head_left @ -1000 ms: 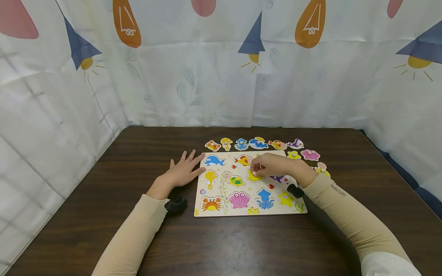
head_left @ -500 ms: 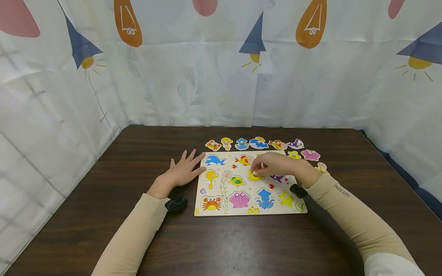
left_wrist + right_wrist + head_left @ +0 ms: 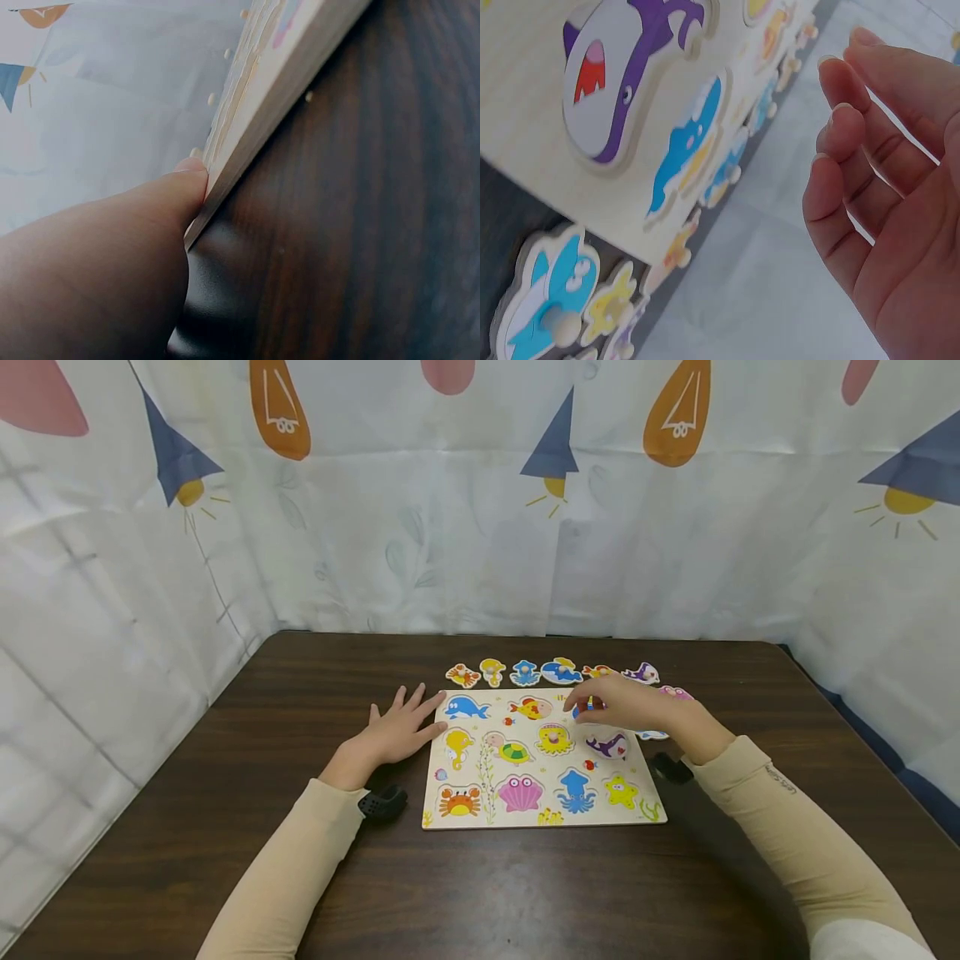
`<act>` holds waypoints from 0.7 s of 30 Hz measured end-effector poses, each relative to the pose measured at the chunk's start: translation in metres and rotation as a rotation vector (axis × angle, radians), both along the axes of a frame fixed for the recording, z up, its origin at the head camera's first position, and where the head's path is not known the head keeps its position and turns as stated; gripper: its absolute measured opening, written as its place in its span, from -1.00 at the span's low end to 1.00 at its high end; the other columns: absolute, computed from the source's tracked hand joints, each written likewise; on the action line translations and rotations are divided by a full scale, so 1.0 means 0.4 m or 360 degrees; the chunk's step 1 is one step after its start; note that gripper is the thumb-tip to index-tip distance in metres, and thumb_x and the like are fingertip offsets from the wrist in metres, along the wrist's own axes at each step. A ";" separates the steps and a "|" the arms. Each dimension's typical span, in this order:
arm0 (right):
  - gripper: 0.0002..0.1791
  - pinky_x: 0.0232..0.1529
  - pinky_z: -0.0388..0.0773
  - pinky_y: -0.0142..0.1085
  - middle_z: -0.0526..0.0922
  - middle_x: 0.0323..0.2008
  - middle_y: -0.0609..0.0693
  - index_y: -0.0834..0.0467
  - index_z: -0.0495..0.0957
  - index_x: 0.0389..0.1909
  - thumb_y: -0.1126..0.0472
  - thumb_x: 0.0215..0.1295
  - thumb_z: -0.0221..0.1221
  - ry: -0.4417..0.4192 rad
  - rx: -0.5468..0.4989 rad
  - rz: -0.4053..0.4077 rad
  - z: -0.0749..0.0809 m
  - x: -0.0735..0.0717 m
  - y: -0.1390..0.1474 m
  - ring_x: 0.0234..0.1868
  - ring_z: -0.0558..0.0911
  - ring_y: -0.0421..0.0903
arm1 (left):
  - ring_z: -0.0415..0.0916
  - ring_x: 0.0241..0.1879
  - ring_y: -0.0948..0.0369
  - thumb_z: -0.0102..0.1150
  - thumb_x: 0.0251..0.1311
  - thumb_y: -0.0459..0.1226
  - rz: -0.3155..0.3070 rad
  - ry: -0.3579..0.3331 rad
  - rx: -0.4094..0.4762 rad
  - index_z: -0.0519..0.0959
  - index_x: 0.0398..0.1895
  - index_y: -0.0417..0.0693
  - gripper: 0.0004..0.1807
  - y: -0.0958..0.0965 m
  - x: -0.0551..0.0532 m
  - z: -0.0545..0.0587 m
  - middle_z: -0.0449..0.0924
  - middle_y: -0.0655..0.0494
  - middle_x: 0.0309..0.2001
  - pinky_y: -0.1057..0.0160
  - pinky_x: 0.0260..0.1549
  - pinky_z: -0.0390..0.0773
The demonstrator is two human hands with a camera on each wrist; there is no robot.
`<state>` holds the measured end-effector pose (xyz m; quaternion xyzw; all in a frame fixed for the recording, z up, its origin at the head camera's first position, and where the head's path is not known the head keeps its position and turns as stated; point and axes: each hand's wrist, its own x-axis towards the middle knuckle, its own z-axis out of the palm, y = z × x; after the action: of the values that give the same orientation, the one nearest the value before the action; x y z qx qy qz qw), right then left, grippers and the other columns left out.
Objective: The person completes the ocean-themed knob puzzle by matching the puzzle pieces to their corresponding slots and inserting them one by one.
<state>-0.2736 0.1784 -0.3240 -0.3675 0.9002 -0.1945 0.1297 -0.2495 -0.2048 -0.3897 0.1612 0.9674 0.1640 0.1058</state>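
Observation:
My left hand (image 3: 393, 735) lies with fingers spread, thumb and forefinger touching the left side of a pale wooden puzzle board (image 3: 637, 768). In the left wrist view, its thumb (image 3: 195, 169) touches the board's corner. Above the board's upper right, my right hand (image 3: 633, 706) has loosely bent fingers; the right wrist view shows nothing held between the fingertips (image 3: 836, 124). Nearby on the board are a yellow octopus (image 3: 555, 739) and a purple whale (image 3: 607, 746). Part of a blue shape shows between my right fingers and thumb.
Behind the board, knobbed pieces stand in a row: crab (image 3: 462, 676), seahorse (image 3: 492, 672), squid (image 3: 525, 673), blue whale (image 3: 561, 672) and more. A blue knobbed piece (image 3: 536, 300) and a yellow starfish piece (image 3: 600, 315) lie beyond the board's right side, partly hidden by my right arm.
My right hand has let go of the knob at the yellow octopus and moved up and right, uncovering the octopus and purple whale. My left hand stays in place.

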 end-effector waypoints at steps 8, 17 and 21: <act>-0.73 -0.25 0.61 -0.27 0.67 -0.16 -0.05 0.21 0.67 0.10 0.27 0.43 0.28 0.0008 0.0005 -0.0121 0.023 0.023 0.050 -0.25 0.57 -0.09 | -0.45 0.57 -0.29 -0.16 0.56 0.19 0.0004 -0.0002 0.0015 -0.06 0.70 0.13 -0.20 -0.001 0.001 -0.002 -0.30 -0.20 0.65 -0.58 0.28 -0.40; -0.74 -0.34 0.54 -0.23 0.68 -0.19 -0.05 0.21 0.67 0.09 0.27 0.44 0.27 0.0086 -0.0056 -0.0223 0.028 0.037 0.127 -0.34 0.50 -0.10 | -0.45 0.57 -0.30 -0.16 0.56 0.19 0.0001 -0.0002 0.0016 -0.06 0.70 0.12 -0.20 0.001 0.003 0.002 -0.30 -0.21 0.64 -0.58 0.28 -0.39; -0.72 -0.37 0.51 -0.25 0.68 -0.18 -0.05 0.24 0.66 0.11 0.26 0.45 0.27 0.0078 -0.0097 -0.0278 0.028 0.042 0.156 -0.34 0.50 -0.08 | -0.45 0.57 -0.29 -0.17 0.55 0.20 0.0005 0.0001 0.0016 -0.06 0.70 0.12 -0.20 0.000 0.003 0.001 -0.29 -0.21 0.64 -0.58 0.28 -0.39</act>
<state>-0.2567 0.2408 -0.3130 -0.2961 0.9253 -0.2233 0.0791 -0.2481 -0.2046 -0.3893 0.1603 0.9669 0.1689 0.1045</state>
